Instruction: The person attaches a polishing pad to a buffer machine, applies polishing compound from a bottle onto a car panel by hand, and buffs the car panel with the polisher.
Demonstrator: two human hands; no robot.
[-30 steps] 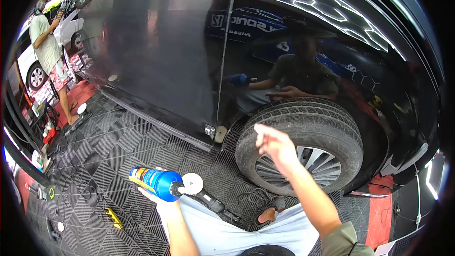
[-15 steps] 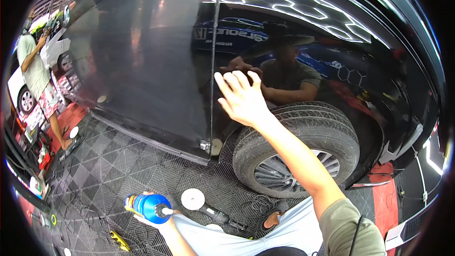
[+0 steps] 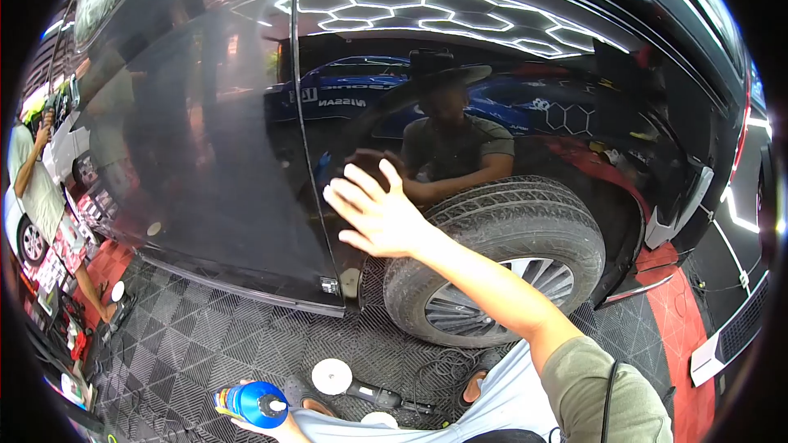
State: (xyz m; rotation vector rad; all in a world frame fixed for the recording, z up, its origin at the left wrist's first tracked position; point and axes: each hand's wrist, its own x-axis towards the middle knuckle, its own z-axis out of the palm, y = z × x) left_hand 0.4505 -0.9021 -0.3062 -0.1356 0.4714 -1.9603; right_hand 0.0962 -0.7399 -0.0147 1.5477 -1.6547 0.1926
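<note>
My right hand (image 3: 373,215) is spread flat against or just over the glossy black car body panel (image 3: 353,135), left of and above the rear tyre (image 3: 533,217). Whether the palm touches the paint is unclear. Low on the left, my left hand (image 3: 277,429) is wrapped around a blue bottle (image 3: 256,404) with a white nozzle pointing right. Most of its fingers are hidden behind the bottle. The panel mirrors a person in a wide-brimmed hat, a blue car and hexagonal lights. Left of the seam, the black door (image 3: 205,139) looks duller.
A polisher (image 3: 373,395) with a round white pad (image 3: 332,376) lies on the dark tiled floor (image 3: 197,312) near my feet, its cable looping beside the wheel (image 3: 501,295). Another person (image 3: 41,184) stands at the far left by a white car. A white-edged panel (image 3: 730,328) is at right.
My right hand has shifted left and down across the panel, fingers still spread. The view has moved somewhat. My left hand still holds the bottle, now lower in view.
</note>
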